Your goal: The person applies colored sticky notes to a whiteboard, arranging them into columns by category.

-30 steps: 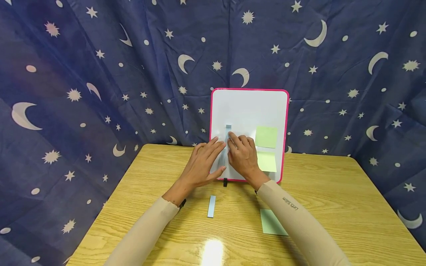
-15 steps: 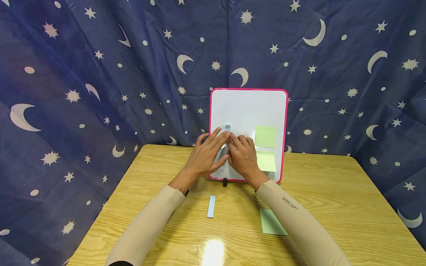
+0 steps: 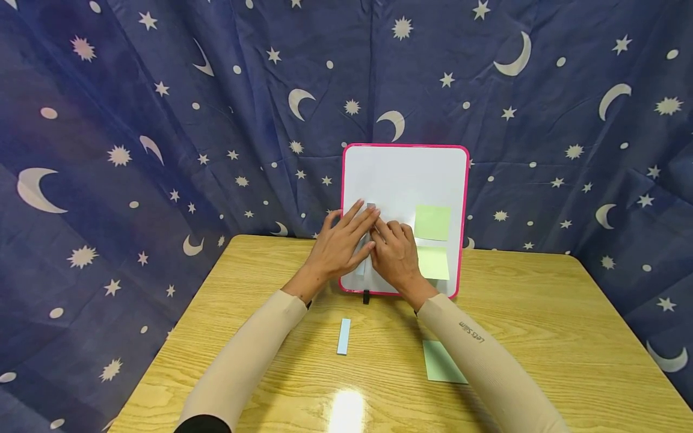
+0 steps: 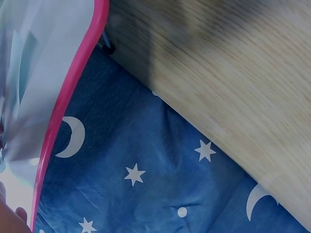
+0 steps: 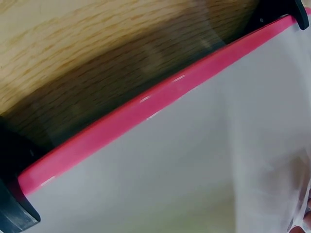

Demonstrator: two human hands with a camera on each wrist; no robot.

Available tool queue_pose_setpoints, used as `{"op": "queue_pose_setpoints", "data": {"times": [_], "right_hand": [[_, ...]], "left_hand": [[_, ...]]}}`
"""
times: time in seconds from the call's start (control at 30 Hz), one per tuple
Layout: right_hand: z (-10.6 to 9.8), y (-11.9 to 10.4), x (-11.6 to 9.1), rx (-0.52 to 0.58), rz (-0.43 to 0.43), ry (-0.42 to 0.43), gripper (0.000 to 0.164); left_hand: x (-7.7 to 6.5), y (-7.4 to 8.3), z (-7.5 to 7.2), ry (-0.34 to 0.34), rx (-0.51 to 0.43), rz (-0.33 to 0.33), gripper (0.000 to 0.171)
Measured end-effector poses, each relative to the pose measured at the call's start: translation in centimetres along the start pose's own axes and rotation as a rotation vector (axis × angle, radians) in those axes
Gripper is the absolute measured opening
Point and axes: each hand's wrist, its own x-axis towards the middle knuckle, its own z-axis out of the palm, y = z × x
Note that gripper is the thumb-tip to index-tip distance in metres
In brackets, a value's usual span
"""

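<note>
A whiteboard (image 3: 403,174) with a pink frame stands upright on the table. Near its left side is a pale blue strip (image 3: 361,268), mostly covered by the hands; its lower part angles away from the board. My left hand (image 3: 337,245) lies across it with fingers extended, the tips touching the board near the strip's top end. Beside it, my right hand (image 3: 396,257) has curled fingers and seems to pinch the strip's edge, though the contact is mostly hidden. Fingertips (image 5: 307,221) and a thin edge show at the right wrist view's corner.
Two light green sticky notes, an upper one (image 3: 432,223) and a lower one (image 3: 434,263), are on the board's right side. Another blue strip (image 3: 343,337) lies on the wooden table (image 3: 541,325). A green note (image 3: 443,362) lies partly under the right forearm. Black feet (image 3: 366,297) support the board.
My left hand has slid up and to the right over the strip, covering more of its top end and coming against the right hand's fingers. The right hand has hardly moved.
</note>
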Motion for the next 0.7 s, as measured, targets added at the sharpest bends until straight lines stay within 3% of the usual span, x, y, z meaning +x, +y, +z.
{"op": "queue_pose_setpoints", "data": {"times": [0.27,0.7], "right_hand": [[-0.1,-0.1,0.0,0.011,0.008,0.000,0.029],[0.0,0.0,0.0,0.018,0.009,0.001,0.030]], "left_hand": [[0.6,-0.1,-0.1,-0.024,-0.004,-0.013,0.061],[1.2,0.0,-0.3,-0.036,0.019,-0.029,0.063]]}}
